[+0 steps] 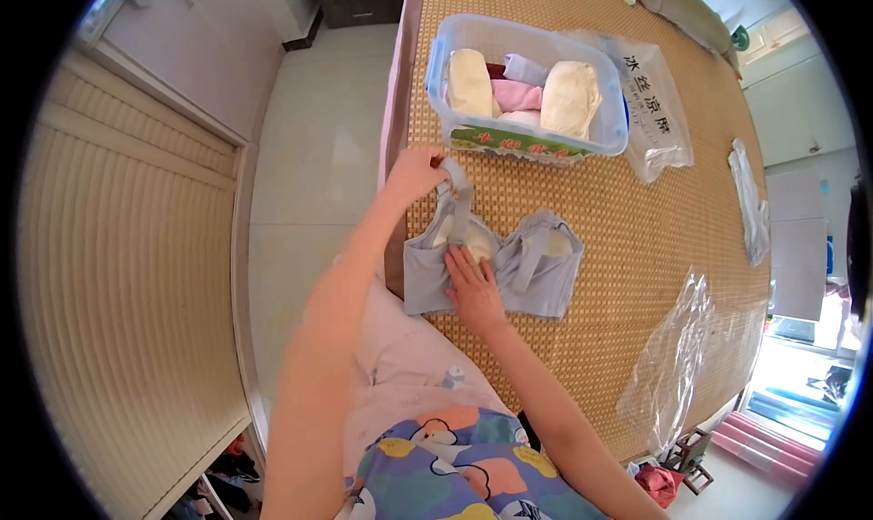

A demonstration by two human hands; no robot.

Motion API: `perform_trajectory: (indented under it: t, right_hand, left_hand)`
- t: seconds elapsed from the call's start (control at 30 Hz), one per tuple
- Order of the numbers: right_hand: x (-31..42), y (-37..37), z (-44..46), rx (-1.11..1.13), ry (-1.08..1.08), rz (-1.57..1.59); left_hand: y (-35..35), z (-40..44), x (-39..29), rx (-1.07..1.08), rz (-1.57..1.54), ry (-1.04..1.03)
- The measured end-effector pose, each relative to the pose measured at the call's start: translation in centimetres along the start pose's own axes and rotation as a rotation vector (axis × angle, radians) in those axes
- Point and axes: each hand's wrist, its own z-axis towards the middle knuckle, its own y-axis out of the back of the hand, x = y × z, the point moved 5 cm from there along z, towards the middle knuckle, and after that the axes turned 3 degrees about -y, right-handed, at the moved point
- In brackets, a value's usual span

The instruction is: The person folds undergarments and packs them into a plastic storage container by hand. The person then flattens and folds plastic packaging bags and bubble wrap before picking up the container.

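Observation:
A grey bra (547,284) lies spread on the woven mat (637,238), its pale inner cups facing up. My left hand (418,172) pinches one shoulder strap near the mat's left edge and pulls it up and away from the left cup. My right hand (475,293) rests flat on that same cup and its lower band, fingers stretched out. The other strap lies folded over the right cup. Beyond the bra stands a clear plastic box (436,75) with several folded cream, pink and lilac cloth items inside.
A printed plastic bag (657,111) lies right of the box. Crumpled clear plastic (673,356) is on the mat at lower right, with another plastic wrapper (748,202) at the far edge. The mat's left edge drops to a tiled floor (309,147) beside louvred doors (127,265).

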Motion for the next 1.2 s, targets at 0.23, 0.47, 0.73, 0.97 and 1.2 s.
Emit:
perform_trajectory:
  t: [0.23,0.47,0.73,0.97,1.2]
  right_hand:
    - [0.0,-0.2,0.1,0.016,-0.007,-0.047]
    - [0.2,0.1,-0.2,-0.045,0.021,-0.030]
    - [-0.3,-1.1,-0.2,-0.032,0.024,-0.073]
    - [-0.6,1.7,-2.8,-0.109,0.087,0.106]
    - [-8.0,8.8,-10.2,-0.676,-0.428,0.076]
  left_hand:
    - [4.2,-0.4,-4.4,0.482,0.210,-0.100]
    - [3.6,-1.7,-4.7,0.375,-0.039,0.006]
    - [-2.3,-9.7,-5.7,0.397,-0.197,-0.174]
    - [-7.1,-14.4,-0.9,0.274,-0.242,-0.217]
    - [-6.9,-13.5,0.1,0.223,-0.823,0.050]
